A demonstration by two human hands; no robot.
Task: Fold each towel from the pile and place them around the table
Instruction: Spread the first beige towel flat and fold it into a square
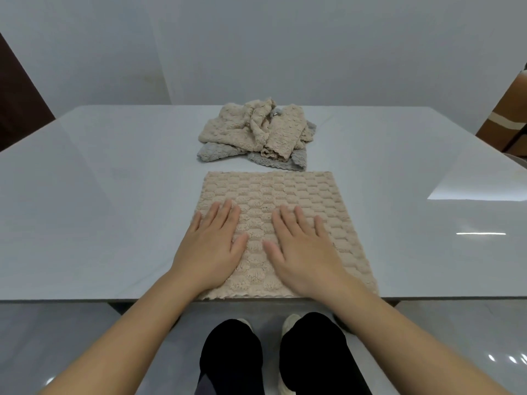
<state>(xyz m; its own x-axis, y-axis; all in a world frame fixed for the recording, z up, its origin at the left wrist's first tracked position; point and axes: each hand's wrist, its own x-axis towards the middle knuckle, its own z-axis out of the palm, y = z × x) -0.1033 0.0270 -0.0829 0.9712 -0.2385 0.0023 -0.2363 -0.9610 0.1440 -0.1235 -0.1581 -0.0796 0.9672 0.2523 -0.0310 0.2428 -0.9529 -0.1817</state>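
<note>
You have one beige towel (271, 192) spread flat on the white table (99, 195) right in front of you. Its near edge lies along the table's near edge and its far edge stops just short of the pile (256, 129). Both your hands rest on it, palms down. Your left hand (212, 246) lies on the towel's left part, fingers straight and close together, thumb out toward the middle; its outer side reaches the towel's left border. Your right hand (303, 249) lies just beside it, nearer the middle, with fingers straight and a little spread and the thumb pointing toward the left hand. The two thumbs are near each other but apart, with a strip of towel showing between them. Neither hand pinches or curls round the cloth. To the right of your right hand the towel lies flat and uncovered.

The pile sits further out at the middle of the table: a crumpled heap of beige towels on top, with grey towels (209, 151) showing underneath at its near and right sides.

Below the table edge you see your knees in black trousers (231, 354) and a pale shoe (289, 322) above the glossy floor (57, 337). At the far right stands a brown cardboard box (507, 121) with a pale tape stripe
</note>
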